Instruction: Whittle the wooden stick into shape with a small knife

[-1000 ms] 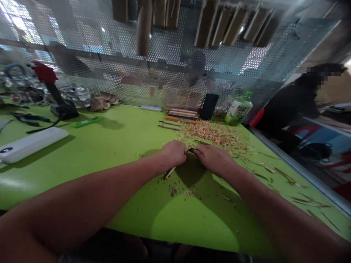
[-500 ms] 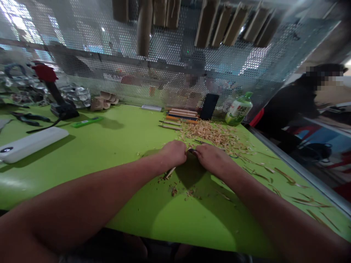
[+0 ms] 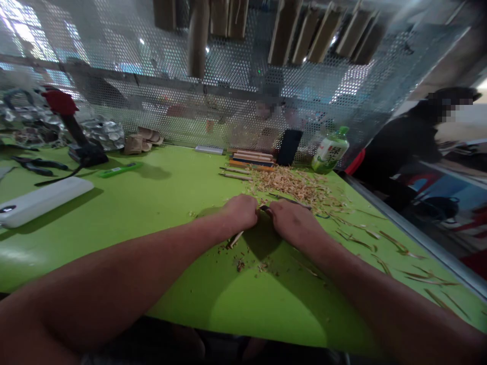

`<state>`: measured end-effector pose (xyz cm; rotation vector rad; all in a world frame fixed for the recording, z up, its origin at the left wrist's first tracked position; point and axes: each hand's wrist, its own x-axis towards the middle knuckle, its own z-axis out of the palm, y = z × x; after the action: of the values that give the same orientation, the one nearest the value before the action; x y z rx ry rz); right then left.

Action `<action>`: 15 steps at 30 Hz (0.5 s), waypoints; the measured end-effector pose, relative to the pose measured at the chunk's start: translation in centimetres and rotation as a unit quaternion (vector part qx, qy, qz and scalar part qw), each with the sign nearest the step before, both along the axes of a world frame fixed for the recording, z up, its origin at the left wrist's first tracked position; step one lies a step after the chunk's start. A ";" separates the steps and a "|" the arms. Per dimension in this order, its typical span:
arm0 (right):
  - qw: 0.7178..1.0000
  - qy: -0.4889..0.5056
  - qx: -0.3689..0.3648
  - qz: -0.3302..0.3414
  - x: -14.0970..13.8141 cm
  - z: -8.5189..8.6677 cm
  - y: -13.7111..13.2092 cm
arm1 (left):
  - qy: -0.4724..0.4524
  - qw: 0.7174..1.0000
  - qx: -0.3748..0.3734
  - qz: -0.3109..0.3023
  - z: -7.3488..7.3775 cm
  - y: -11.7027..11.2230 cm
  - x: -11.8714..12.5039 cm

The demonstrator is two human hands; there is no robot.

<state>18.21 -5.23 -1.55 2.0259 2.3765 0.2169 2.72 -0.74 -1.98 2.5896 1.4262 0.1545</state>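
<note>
My left hand is closed in a fist round a thin wooden stick, whose pale end pokes out below the fist toward me. My right hand is closed too, pressed against the left one, gripping a small dark tool that shows only between the two hands. Both rest on the green table. A heap of wood shavings lies just beyond my hands, and a few crumbs of wood lie under them.
Sticks and flat coloured strips lie at the back beside a dark block and a green bottle. A white power bank, pliers and a red-topped tool stand left. A perforated metal screen backs the table; a person sits far right.
My hands stay pressed together in nearly the same spot; the right hand has shifted very slightly left. The view has barely moved.
</note>
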 end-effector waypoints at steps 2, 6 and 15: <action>1.000 -0.005 -0.015 -0.008 -0.1 0.1 0.2 | -0.002 1.000 0.003 0.000 -0.1 0.0 0.0; 0.999 -0.011 -0.042 0.000 -0.3 0.6 0.8 | -0.004 1.000 0.009 0.000 -0.3 0.1 0.0; 0.990 0.070 -0.116 0.033 1.0 0.1 2.6 | -0.005 1.000 0.005 -0.007 -0.1 0.1 0.1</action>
<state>19.18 -2.66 -1.46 1.9168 2.4168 -0.1985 2.79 -0.68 -2.08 2.6040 1.4066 0.1725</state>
